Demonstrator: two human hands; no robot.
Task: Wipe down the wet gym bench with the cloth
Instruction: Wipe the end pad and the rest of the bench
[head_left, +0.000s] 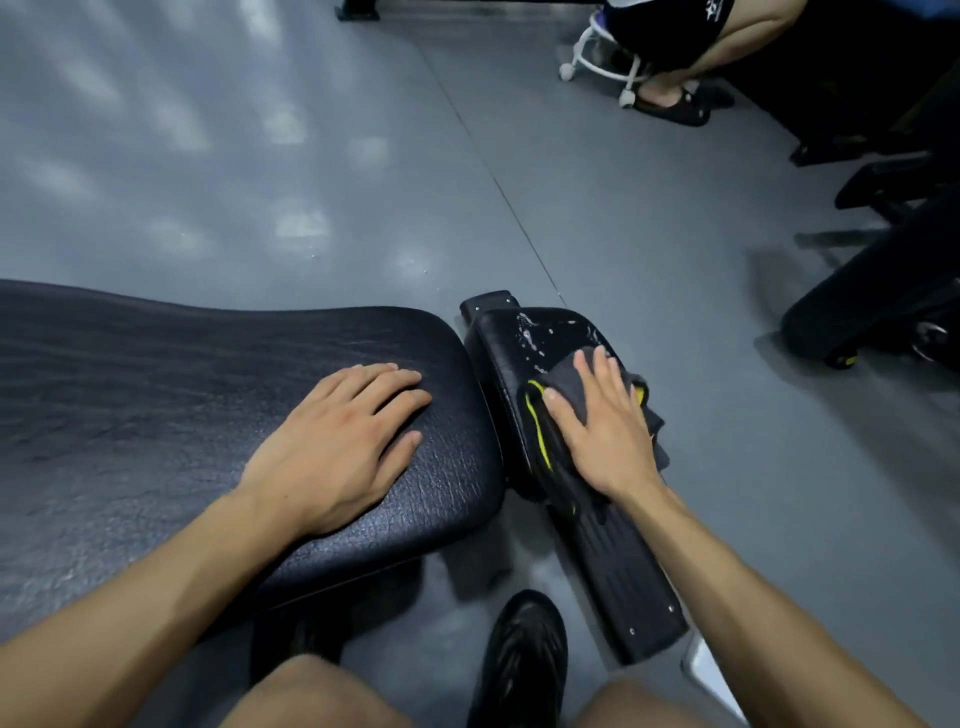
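The cloth (571, 395), dark grey with a yellow-green edge, lies bunched on the small seat pad (524, 358) of the bench (218, 395), near the middle right of the view. Part of it hangs over the pad's right side. The right hand (605, 426) presses flat on top of it, fingers straight and spread, pointing away from the person. Just beyond the fingertips, water drops (535, 335) glisten on the far end of the seat pad.

A narrow gap separates this pad from the long back pad, a broad black cushion with a creased, leather-like grain that runs off to the left. The left hand (343, 441) rests palm down on its near end, fingers extended and loosely together, holding nothing. Below the seat pad a ribbed black plate (623, 566) with small screws slopes toward the bottom right.

The floor (260, 156) is smooth grey, with pale patches of reflected light on the left and a thin seam (509, 202) running diagonally across it. The person's bare knees and one black shoe (524, 660) show at the bottom edge. At the top right, another person sits on a white wheeled stool (602, 67), in dark shorts and black sandals. Dark gym equipment (872, 291) stands along the right side.
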